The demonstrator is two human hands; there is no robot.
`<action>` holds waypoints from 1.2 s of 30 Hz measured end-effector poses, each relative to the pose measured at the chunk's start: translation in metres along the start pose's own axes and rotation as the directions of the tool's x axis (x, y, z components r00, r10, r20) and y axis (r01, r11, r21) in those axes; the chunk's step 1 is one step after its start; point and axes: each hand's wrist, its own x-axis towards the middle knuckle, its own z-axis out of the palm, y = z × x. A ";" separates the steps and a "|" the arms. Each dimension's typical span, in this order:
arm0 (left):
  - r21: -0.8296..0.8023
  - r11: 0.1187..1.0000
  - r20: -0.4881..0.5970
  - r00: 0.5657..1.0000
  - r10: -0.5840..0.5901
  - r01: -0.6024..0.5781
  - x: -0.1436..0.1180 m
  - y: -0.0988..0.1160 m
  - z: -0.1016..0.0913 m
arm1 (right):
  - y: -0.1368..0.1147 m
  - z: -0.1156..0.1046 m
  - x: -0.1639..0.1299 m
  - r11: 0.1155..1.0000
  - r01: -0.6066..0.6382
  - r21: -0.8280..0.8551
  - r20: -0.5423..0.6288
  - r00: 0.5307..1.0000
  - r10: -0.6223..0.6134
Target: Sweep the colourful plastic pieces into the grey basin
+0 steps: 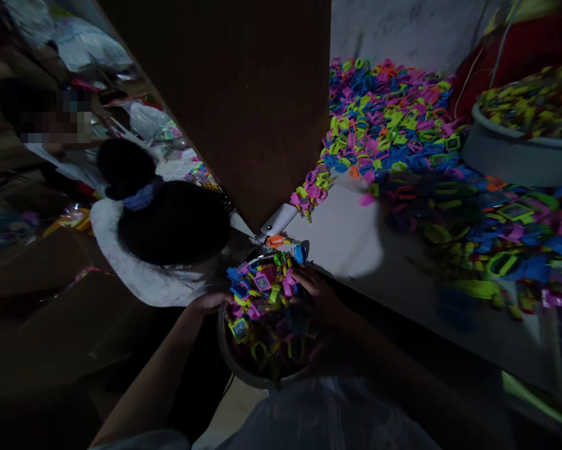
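A round dark basin (224, 350) in front of my body is heaped with toy watches (262, 284) in pink, blue, yellow-green and orange. At its left rim is my left hand (210, 301), its fingers curled over the edge and partly hidden by the heap. My right hand (311, 284) lies on the right side of the heap, fingers stretched out and touching the watches. Just beyond the basin, an orange toy watch (275, 240) rests near the table edge. Shadow covers the lower part of the basin.
A large pile of toy watches (393, 119) covers the back of the white table (341, 237), with more on the right. A grey tub (510, 153) holds small yellow pieces. A brown panel (243, 94) stands behind a white phone (281, 219). One person (168, 225) sits close left, another beyond.
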 end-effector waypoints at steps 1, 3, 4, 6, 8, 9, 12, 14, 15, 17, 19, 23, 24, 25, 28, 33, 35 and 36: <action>-0.003 1.000 -0.003 1.000 -0.007 0.007 -0.003 -0.003 0.000 | -0.001 0.001 0.001 1.000 0.000 0.009 0.004 1.000 0.000; 0.002 1.000 -0.007 1.000 -0.021 0.021 -0.006 -0.009 0.000 | -0.002 0.003 0.002 0.999 -0.007 0.035 0.025 1.000 0.006; 0.002 1.000 -0.011 1.000 -0.024 0.024 -0.007 -0.012 -0.001 | -0.003 0.003 0.003 0.999 -0.010 0.047 0.034 0.999 0.008; -0.003 1.000 -0.030 0.999 -0.021 0.021 -0.009 -0.018 -0.002 | -0.003 0.004 0.003 0.998 -0.009 0.062 0.043 0.999 0.006; -0.016 1.000 -0.054 0.999 -0.006 0.005 -0.009 -0.023 -0.002 | -0.004 0.005 0.004 0.998 -0.002 0.067 0.045 0.999 -0.001; -0.025 1.000 -0.065 0.998 0.005 -0.006 -0.010 -0.025 -0.002 | -0.004 0.005 0.005 0.998 -0.006 0.068 0.053 0.999 0.002; -0.056 0.998 -0.075 0.997 0.033 -0.037 -0.016 -0.029 0.001 | -0.004 0.006 0.009 0.997 -0.035 0.065 0.101 0.994 0.028; -0.074 0.996 -0.068 0.997 0.045 -0.050 -0.022 -0.033 0.004 | -0.004 0.008 0.014 0.997 -0.024 0.068 0.136 0.991 0.015; -0.085 0.995 -0.062 0.997 0.052 -0.057 -0.025 -0.035 0.005 | -0.004 0.009 0.017 0.997 -0.003 0.073 0.148 0.989 -0.008; -0.121 0.990 -0.048 0.996 0.069 -0.075 -0.033 -0.043 0.005 | -0.005 0.011 0.023 0.995 0.053 0.087 0.171 0.983 -0.068; -0.164 0.982 -0.062 0.995 0.083 -0.093 -0.040 -0.055 0.005 | -0.007 0.012 0.029 0.990 0.099 0.098 0.192 0.975 -0.116; -0.212 0.971 -0.153 0.985 0.079 -0.111 -0.051 -0.083 0.003 | -0.015 0.015 0.038 0.978 0.184 0.096 0.214 0.956 -0.201; -0.222 0.968 -0.175 0.982 0.076 -0.114 -0.053 -0.090 0.003 | -0.017 0.015 0.040 0.972 0.216 0.091 0.212 0.950 -0.231; -0.230 0.966 -0.193 0.978 0.075 -0.119 -0.055 -0.096 0.004 | -0.020 0.015 0.042 0.964 0.250 0.087 0.209 0.942 -0.263; -0.254 0.958 -0.235 0.969 0.069 -0.130 -0.063 -0.111 0.007 | -0.026 0.015 0.049 0.939 0.333 0.086 0.211 0.915 -0.344; -0.321 0.941 -0.289 0.957 0.015 -0.112 -0.079 -0.122 0.012 | -0.033 0.013 0.058 0.927 0.319 0.197 0.220 0.907 -0.359; -0.331 0.939 -0.267 0.964 -0.001 -0.091 -0.084 -0.124 0.014 | -0.036 0.014 0.061 0.920 0.247 0.304 0.207 0.925 -0.317; -0.336 0.938 -0.257 0.967 -0.006 -0.083 -0.086 -0.125 0.015 | -0.038 0.014 0.063 0.911 0.208 0.356 0.203 0.934 -0.293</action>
